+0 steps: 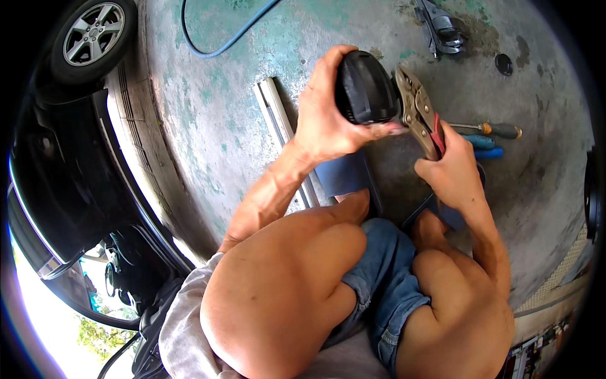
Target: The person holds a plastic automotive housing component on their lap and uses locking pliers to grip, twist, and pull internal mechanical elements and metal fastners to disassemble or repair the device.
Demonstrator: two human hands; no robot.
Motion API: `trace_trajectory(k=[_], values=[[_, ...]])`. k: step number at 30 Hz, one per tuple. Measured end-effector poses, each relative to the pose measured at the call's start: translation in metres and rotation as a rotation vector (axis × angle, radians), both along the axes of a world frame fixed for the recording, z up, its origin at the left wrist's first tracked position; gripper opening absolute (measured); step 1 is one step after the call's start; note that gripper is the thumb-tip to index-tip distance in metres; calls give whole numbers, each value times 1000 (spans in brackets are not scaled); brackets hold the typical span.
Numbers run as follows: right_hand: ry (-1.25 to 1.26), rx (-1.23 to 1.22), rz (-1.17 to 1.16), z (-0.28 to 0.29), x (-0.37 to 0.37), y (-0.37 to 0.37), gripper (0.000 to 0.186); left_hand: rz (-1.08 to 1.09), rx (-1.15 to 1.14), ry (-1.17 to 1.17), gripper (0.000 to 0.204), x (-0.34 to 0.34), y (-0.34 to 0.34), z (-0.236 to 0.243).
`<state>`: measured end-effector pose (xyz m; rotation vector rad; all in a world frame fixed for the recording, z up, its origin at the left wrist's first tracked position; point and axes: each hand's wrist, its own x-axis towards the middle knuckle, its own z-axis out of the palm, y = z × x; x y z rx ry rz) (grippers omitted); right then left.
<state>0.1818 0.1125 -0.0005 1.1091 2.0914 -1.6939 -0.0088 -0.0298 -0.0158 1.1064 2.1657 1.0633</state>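
My left hand (pixel 322 120) is wrapped round a rounded black plastic part (pixel 364 85), holding it up over the floor. My right hand (pixel 457 167) grips metal locking pliers (pixel 416 107) with red on the handle; their head is at the right side of the black part, and I cannot tell whether the jaws bite on it. Below and right of the pliers lie an orange-and-grey screwdriver (pixel 502 130), a teal-handled tool (pixel 480 140) and a blue-handled tool (pixel 489 153) on the floor, partly hidden by my right hand. A long aluminium rail (pixel 271 110) lies behind my left forearm.
The concrete floor (pixel 221 151) carries a blue hose (pixel 224 44), a silver-and-black part (pixel 442 31) and a small black disc (pixel 503 63). A black car (pixel 69 164) with a wheel (pixel 95 38) stands along the left. My bent legs (pixel 278 284) fill the lower middle.
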Motion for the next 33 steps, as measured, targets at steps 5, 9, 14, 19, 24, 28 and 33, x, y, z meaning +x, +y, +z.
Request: trace_trajectory(k=[5,9,14,19,24,28,33], values=[[-52,-47,-62,1,-5,5,31,31,25,87,114,4,9,-6],[-35,12,43,6,-1,9,30,19,56,-430,110,-22,5,0],[76,81,49,-2,7,14,32,-201,127,-450,104,-37,11,-1],[44,-43,-80,-7,5,1,31,-20,36,-143,118,-6,15,10],[-44,-132,-111,-2,1,1,29,26,-22,120,112,10,15,8],[-22,-62,-59,-2,6,4,30,18,26,-418,109,-19,5,5],[58,74,90,-6,12,9,32,-141,106,-545,106,-35,5,5]])
